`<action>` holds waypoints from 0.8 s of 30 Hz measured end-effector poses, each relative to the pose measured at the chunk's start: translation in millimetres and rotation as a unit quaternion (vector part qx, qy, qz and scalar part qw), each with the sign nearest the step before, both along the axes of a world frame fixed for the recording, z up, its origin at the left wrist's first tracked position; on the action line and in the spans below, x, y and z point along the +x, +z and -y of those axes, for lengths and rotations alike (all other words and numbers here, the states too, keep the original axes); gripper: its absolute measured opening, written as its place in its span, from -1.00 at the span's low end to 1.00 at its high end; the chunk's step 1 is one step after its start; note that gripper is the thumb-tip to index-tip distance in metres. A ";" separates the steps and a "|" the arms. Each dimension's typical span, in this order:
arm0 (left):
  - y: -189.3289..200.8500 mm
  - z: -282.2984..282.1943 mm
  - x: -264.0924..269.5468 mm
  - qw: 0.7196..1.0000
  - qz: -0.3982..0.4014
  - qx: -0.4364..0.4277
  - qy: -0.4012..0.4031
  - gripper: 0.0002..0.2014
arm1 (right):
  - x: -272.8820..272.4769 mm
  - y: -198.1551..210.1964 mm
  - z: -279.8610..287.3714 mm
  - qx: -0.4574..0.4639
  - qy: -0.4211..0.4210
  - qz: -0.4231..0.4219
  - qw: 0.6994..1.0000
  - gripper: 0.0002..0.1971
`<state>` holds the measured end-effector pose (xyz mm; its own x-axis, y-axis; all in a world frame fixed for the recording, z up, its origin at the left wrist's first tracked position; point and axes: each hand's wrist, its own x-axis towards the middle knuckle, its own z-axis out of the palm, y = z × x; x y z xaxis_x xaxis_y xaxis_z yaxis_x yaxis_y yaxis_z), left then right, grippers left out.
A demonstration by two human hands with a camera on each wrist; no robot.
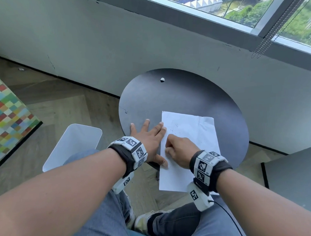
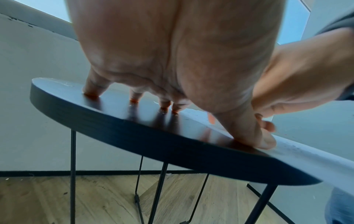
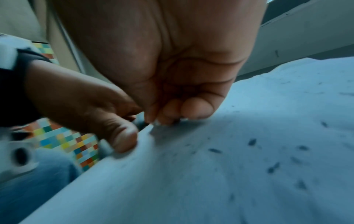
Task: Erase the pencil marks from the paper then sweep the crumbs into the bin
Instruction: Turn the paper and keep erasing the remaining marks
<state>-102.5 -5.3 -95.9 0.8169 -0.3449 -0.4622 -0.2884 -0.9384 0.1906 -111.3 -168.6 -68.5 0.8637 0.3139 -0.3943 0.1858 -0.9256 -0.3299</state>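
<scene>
A white paper point(image 1: 195, 129) lies on the round black table point(image 1: 178, 95), with its near end hanging over the table's edge. My left hand point(image 1: 148, 135) presses flat on the table with fingers spread, and its thumb point(image 3: 118, 136) rests on the paper's left edge. My right hand point(image 1: 178, 150) sits on the paper near that edge with its fingers curled into a fist. Its fingertips point(image 3: 193, 110) touch the sheet and nothing shows in its grip. Dark eraser crumbs point(image 3: 272, 168) are scattered over the paper point(image 3: 191, 181). A small white eraser point(image 1: 162, 79) lies at the table's far side.
A white bin point(image 1: 74, 145) stands on the wooden floor, left of the table and beside my left knee. A grey surface point(image 1: 293, 179) is at the right and a colourful checkered panel point(image 1: 8, 119) at the left. The wall runs close behind the table.
</scene>
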 end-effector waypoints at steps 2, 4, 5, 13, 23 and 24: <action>1.3 1.3 0.2 1.000 0.001 0.002 0.000 0.33 | 18.1 -0.4 1.4 -0.003 -0.041 0.031 0.999 -0.89; 2.7 2.5 1.3 1.000 0.008 0.011 -0.001 0.34 | 40.1 -0.6 2.6 -0.004 -0.082 0.048 0.995 -0.89; 3.3 3.5 2.1 1.000 0.008 0.014 -0.001 0.35 | 49.9 -0.6 3.0 -0.004 -0.097 0.048 0.994 -0.89; 4.7 6.3 5.3 1.000 0.006 0.029 0.000 0.39 | 47.4 1.8 -0.1 -0.020 -0.089 0.031 0.995 -0.88; 5.5 7.6 8.0 0.999 -0.004 0.032 -0.001 0.39 | 29.9 -5.0 -0.3 -0.008 -0.055 0.029 0.998 -0.88; 5.2 7.2 8.2 0.999 -0.003 0.032 -0.002 0.39 | 40.6 -6.4 -1.6 -0.010 -0.064 0.035 0.997 -0.87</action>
